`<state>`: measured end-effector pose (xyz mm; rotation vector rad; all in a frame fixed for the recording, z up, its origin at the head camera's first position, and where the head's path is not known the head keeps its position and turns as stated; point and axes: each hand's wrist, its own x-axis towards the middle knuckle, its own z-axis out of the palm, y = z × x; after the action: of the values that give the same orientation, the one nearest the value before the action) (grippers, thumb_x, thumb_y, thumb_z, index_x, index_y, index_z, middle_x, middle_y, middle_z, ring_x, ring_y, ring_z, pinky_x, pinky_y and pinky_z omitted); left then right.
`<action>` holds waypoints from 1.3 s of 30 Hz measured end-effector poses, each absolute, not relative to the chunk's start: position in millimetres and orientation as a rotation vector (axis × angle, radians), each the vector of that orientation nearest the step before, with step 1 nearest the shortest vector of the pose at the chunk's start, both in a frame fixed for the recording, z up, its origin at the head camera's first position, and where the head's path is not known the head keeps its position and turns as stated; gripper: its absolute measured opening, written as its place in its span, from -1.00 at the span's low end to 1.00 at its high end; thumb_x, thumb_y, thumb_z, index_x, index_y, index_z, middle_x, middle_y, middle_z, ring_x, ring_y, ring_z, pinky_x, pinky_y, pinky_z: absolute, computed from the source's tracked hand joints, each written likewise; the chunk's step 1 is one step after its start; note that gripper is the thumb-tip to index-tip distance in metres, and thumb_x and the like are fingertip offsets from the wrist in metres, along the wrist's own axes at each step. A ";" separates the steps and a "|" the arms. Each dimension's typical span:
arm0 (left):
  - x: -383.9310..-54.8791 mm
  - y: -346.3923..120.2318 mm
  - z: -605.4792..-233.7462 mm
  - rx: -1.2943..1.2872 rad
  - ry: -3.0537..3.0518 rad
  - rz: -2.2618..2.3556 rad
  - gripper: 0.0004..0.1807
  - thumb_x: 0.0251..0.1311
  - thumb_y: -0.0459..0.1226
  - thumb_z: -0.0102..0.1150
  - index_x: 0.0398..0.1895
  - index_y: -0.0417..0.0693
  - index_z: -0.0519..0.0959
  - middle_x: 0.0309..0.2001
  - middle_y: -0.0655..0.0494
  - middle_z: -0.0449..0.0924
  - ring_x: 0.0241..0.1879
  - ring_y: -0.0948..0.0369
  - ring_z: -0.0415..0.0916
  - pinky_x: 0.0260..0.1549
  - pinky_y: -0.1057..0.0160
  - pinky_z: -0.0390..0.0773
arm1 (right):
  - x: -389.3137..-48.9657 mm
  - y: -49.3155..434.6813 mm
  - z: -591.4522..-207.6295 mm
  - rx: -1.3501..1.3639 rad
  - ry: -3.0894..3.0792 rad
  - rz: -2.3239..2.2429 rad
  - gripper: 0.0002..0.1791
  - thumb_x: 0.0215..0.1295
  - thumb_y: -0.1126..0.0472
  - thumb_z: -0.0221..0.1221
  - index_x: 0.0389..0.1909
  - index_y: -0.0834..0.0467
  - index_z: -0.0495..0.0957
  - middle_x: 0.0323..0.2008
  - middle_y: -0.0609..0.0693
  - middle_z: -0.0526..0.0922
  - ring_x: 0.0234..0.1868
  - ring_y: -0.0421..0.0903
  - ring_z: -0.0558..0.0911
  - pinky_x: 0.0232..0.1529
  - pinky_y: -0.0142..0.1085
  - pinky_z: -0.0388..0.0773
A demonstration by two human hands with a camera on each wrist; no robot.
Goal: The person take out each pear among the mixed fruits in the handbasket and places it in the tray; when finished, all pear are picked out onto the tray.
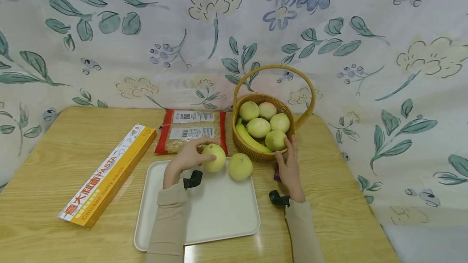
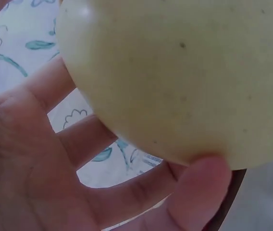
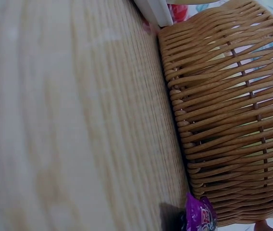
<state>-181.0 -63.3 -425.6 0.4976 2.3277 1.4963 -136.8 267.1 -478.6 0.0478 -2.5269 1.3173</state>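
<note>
- Over the white tray (image 1: 219, 214), the left hand (image 1: 189, 156) grips a round yellow-green fruit (image 1: 215, 158) beside a second fruit (image 1: 240, 167).
- At the wicker basket (image 3: 232, 115), the right hand (image 1: 291, 171) touches the near rim, fingers mostly straight.

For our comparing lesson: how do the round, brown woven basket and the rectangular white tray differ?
The basket is deep with an arched handle; the tray is shallow, handleless. The basket holds several round yellowish fruits plus a curved yellow banana; on the tray rests a round, pale yellow fruit. Both stand on the wooden table.
</note>
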 end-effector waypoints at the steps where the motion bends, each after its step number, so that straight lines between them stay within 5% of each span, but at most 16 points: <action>1: -180.5 -63.9 -425.2 0.509 2.330 1.481 -0.52 0.14 -0.23 0.31 0.18 0.06 0.54 0.16 -0.08 0.48 -0.25 0.08 0.46 -0.43 0.24 0.56 | -136.9 267.0 -478.5 0.049 -2.529 1.316 -0.35 0.54 0.11 -0.11 0.52 0.19 -0.06 0.56 0.12 -0.33 0.55 0.22 -0.16 0.41 0.28 0.00; 14: -180.4 -64.3 -434.2 0.638 2.336 1.402 -0.51 0.11 -0.24 0.29 0.17 -0.08 0.54 0.21 -0.07 0.51 0.18 -0.03 0.40 0.17 -0.08 0.41 | -137.2 266.4 -479.4 0.042 -2.525 1.317 -0.35 0.54 0.09 -0.11 0.52 0.18 -0.06 0.56 0.13 -0.31 0.54 0.22 -0.14 0.38 0.29 0.04; 26: -177.6 -66.4 -427.7 0.563 2.203 1.448 -0.47 0.26 -0.19 0.20 0.28 -0.14 0.43 0.26 -0.22 0.41 0.17 -0.17 0.43 -0.22 0.16 0.62 | -137.8 266.8 -480.1 0.061 -2.521 1.303 -0.36 0.54 0.10 -0.13 0.52 0.18 -0.05 0.56 0.14 -0.32 0.54 0.24 -0.16 0.38 0.30 0.02; 39: -172.0 -60.1 -414.2 0.529 2.305 1.534 -0.38 0.30 -0.17 0.14 0.39 -0.12 0.28 0.37 -0.18 0.31 0.32 -0.20 0.29 0.22 -0.18 0.40 | -136.5 266.5 -478.8 0.059 -2.522 1.312 -0.35 0.54 0.08 -0.12 0.52 0.19 -0.07 0.56 0.15 -0.32 0.54 0.24 -0.16 0.39 0.31 0.01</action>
<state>-172.0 -60.1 -414.2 0.5294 2.3054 1.5341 -136.5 266.5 -478.8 0.0586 -2.5225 1.3120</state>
